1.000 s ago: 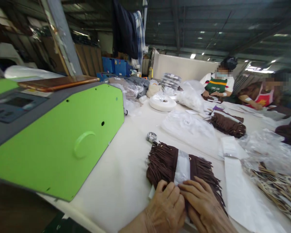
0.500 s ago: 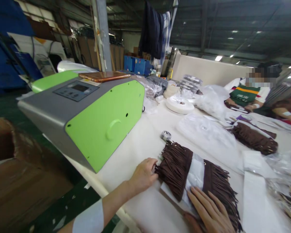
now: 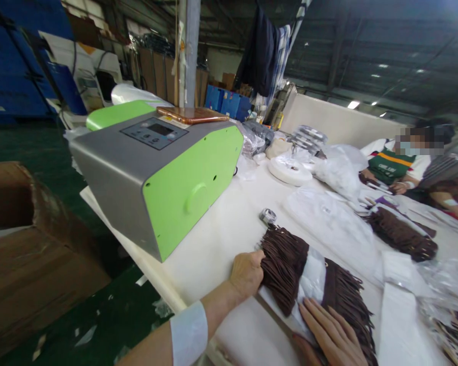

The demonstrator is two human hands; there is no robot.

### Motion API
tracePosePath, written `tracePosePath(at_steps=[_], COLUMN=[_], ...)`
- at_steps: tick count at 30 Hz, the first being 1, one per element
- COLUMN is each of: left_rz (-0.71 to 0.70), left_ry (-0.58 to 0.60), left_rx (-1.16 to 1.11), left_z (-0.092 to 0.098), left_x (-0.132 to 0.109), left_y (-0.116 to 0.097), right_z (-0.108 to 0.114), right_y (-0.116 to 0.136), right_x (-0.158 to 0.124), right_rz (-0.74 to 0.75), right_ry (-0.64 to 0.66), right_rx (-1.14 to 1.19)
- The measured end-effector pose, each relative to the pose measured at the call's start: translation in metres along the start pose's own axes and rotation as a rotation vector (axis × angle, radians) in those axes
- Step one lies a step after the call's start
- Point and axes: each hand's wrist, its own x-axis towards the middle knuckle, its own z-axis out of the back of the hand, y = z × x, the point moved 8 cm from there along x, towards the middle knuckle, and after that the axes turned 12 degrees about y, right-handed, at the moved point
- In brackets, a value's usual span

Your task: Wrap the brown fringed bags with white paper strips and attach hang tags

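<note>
A dark brown fringed piece (image 3: 286,262) lies on the white table, its fringe spreading to the left and right of a pale, plastic-looking strip (image 3: 312,277) across its middle. My left hand (image 3: 247,274) is closed at the left fringe edge, its fingertips partly hidden by the strands. Flat on the lower part of the piece rests my right hand (image 3: 330,333), fingers stretched out over the strip and the right-hand fringe. White sheet material shows beneath the piece. Just beyond its far corner sits a small clear-and-grey roll (image 3: 268,216).
A grey and green machine (image 3: 194,198) stands on the table at left, a phone-like orange case (image 3: 193,115) on top. An open cardboard box (image 3: 41,284) is below it. White plastic bags (image 3: 328,213) and another brown fringed bundle (image 3: 402,231) lie right. A co-worker (image 3: 393,165) sits opposite.
The view has swung left, so things appear farther right. My left hand's fingers have curled tighter at the fringe edge. My right hand stays flat on the piece.
</note>
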Motion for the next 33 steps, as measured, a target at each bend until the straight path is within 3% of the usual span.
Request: tracePosePath(at_steps=[7, 13, 15, 17, 19, 22, 24, 26, 28, 31, 33], left_rz=[0.017, 0.029, -0.088, -0.312, -0.516, -0.721, -0.786, -0.845, -0.94, -1.015, -1.058], left_ry=[-0.002, -0.031, -0.064, -0.087, -0.034, 0.073, 0.037, -0.005, 0.002, -0.035, -0.101], left_rx=[-0.101, 0.099, 0.258, 0.531, 0.685, 0.663, 0.615, 0.656, 0.783, 0.974, 1.026], left_z=[0.01, 0.032, 0.038, 0.037, 0.032, 0.03, 0.027, 0.008, -0.029, -0.078, -0.092], left_x=[-0.002, -0.029, -0.043, -0.061, -0.077, -0.089, -0.09, -0.087, -0.085, -0.078, -0.074], left_y=[0.006, 0.006, -0.009, -0.035, -0.058, -0.09, -0.11, -0.125, -0.132, -0.126, -0.12], right_z=[0.002, 0.0, 0.006, 0.015, 0.025, 0.033, 0.027, 0.018, 0.008, 0.0, -0.003], right_y=[0.002, 0.0, 0.0, -0.001, -0.004, -0.011, -0.012, -0.009, -0.007, -0.015, -0.025], right_x=[-0.001, -0.002, -0.005, -0.015, -0.037, -0.088, -0.122, -0.14, -0.144, -0.137, -0.13], right_rz=[-0.043, -0.159, -0.211, -0.28, -0.388, -0.66, -0.837, -0.933, -0.989, -1.106, -1.179], right_ry=[0.037, 0.108, 0.115, 0.091, 0.014, -0.138, -0.198, -0.215, -0.233, -0.273, -0.249], right_rx=[0.014, 0.093, 0.11, 0.111, 0.112, 0.146, 0.182, 0.229, 0.302, 0.401, 0.413])
